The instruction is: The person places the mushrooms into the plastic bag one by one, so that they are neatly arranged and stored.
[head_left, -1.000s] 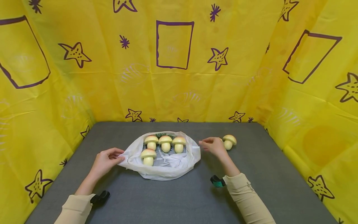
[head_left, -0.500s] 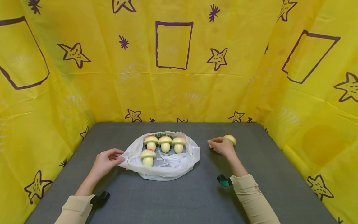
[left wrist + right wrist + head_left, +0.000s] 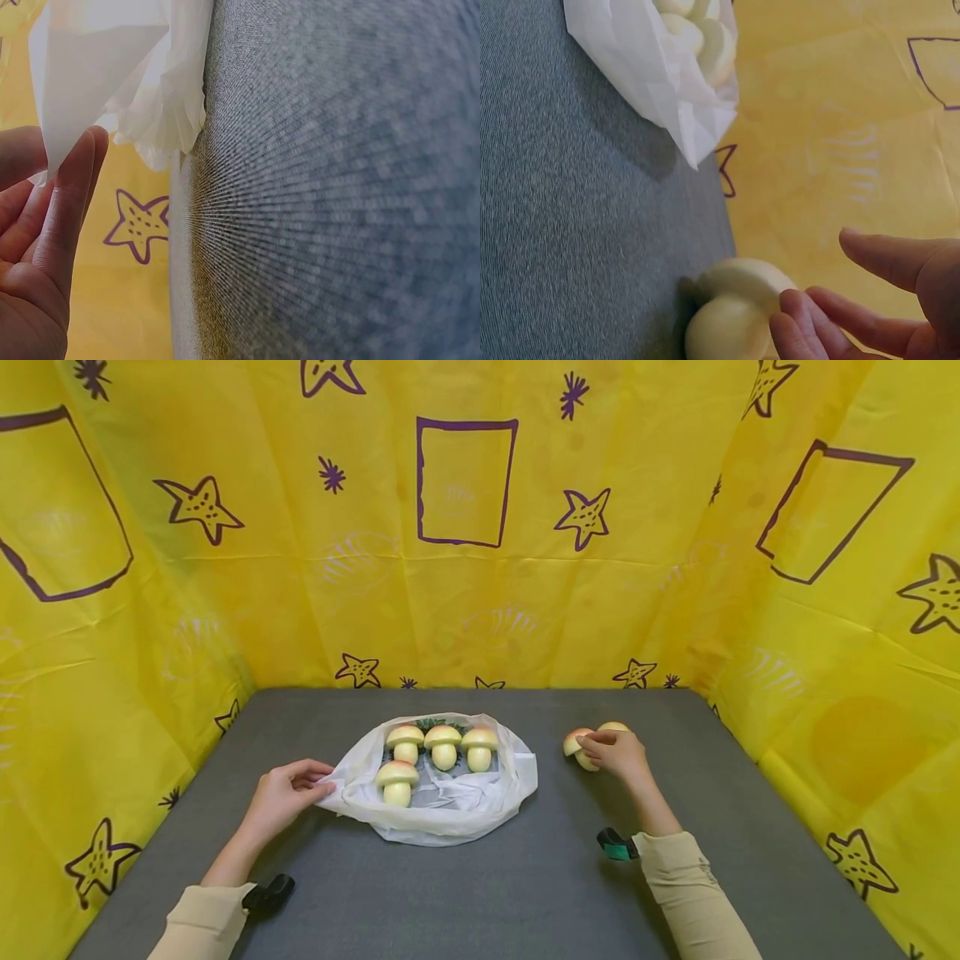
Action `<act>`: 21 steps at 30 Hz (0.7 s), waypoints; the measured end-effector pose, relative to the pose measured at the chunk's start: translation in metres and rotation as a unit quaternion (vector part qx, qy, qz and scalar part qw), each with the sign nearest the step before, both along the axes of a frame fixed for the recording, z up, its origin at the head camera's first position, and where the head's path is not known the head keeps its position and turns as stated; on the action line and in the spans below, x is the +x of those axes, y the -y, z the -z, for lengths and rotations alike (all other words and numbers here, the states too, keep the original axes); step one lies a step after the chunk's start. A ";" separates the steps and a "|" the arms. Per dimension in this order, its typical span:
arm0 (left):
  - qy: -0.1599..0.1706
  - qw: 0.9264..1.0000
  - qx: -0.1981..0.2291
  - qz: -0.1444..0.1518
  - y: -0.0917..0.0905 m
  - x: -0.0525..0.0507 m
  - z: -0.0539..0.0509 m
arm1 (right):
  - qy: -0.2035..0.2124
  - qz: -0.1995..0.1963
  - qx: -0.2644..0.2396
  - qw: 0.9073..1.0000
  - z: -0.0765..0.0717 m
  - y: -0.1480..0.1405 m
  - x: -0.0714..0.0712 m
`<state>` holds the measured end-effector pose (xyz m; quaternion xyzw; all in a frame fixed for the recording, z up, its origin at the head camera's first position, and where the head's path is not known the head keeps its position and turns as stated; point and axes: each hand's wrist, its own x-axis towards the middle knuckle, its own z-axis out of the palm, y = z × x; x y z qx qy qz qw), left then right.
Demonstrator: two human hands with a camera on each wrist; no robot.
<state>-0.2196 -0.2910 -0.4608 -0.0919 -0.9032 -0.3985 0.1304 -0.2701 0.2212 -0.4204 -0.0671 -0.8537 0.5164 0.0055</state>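
I see the left hand (image 3: 288, 792) pinch the bag (image 3: 442, 831) by its left edge, apparently to spread it round four mushrooms (image 3: 442, 745). The right hand (image 3: 621, 755), fingers (image 3: 855, 319) parted, grips nothing beside two loose mushrooms (image 3: 574, 742) on the surface (image 3: 465, 902); I can't tell whether it touches either.

In the head view we get bright, even light across the yellow curtain (image 3: 465, 585), with a soft shadow on the grey table (image 3: 480, 902) beside the right sleeve (image 3: 690, 893). Toward the side edges we find that curtain looking stretched. Our left wrist view is dimmer: light glows through the white bag (image 3: 105, 75), the left hand (image 3: 37, 255) sits in shade, and the table blurs into radiating streaks. In the right wrist view we see muted light, soft detail and dark shading beside the nearest mushroom (image 3: 735, 319).
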 end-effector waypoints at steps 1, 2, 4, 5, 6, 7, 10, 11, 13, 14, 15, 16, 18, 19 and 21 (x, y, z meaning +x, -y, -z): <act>0.000 1.000 0.000 0.001 0.000 0.000 0.000 | 0.000 0.002 -0.001 1.000 0.001 -0.002 0.000; 0.000 1.000 0.000 0.001 0.000 0.000 0.001 | 0.000 0.003 0.000 1.000 0.001 -0.003 0.000; 0.001 1.000 -0.001 0.002 0.000 0.000 0.001 | 0.001 0.004 -0.002 1.000 0.002 -0.006 0.000; 0.002 1.000 -0.001 0.002 0.000 0.000 0.001 | 0.003 0.005 -0.002 1.000 0.002 -0.008 0.000; 0.003 1.000 0.000 0.001 0.000 0.000 0.001 | 0.004 0.007 -0.001 1.000 0.003 -0.010 0.000; 0.004 1.000 -0.001 0.001 0.000 0.000 0.001 | 0.005 0.010 -0.002 1.000 0.003 -0.011 0.000; 0.004 1.000 -0.002 0.001 0.000 0.000 0.001 | 0.003 0.014 0.001 1.000 0.005 -0.017 0.001; 0.003 1.000 -0.003 0.001 0.000 0.000 0.001 | 0.003 0.017 -0.002 1.000 0.006 -0.019 0.001; 0.000 1.000 -0.004 0.002 0.000 0.000 0.001 | 0.004 0.020 -0.009 1.000 0.007 -0.023 0.002; 0.000 1.000 -0.004 0.001 0.000 0.000 0.001 | 0.003 0.020 -0.010 1.000 0.007 -0.025 0.002; -0.001 1.000 -0.004 0.002 0.000 0.000 0.001 | 0.003 0.021 -0.012 1.000 0.007 -0.027 0.002; 0.000 1.000 -0.002 0.000 0.000 0.000 0.001 | 0.003 0.023 -0.012 1.000 0.007 -0.029 0.002; 0.002 1.000 -0.002 0.000 0.000 0.000 0.000 | 0.006 0.031 -0.011 0.999 0.007 -0.033 0.003; 0.004 1.000 -0.004 0.000 -0.001 0.000 0.000 | 0.007 0.033 -0.011 0.999 0.007 -0.034 0.003; 0.009 1.000 -0.004 -0.001 -0.001 0.000 -0.001 | 0.010 0.039 -0.013 0.999 0.008 -0.038 0.003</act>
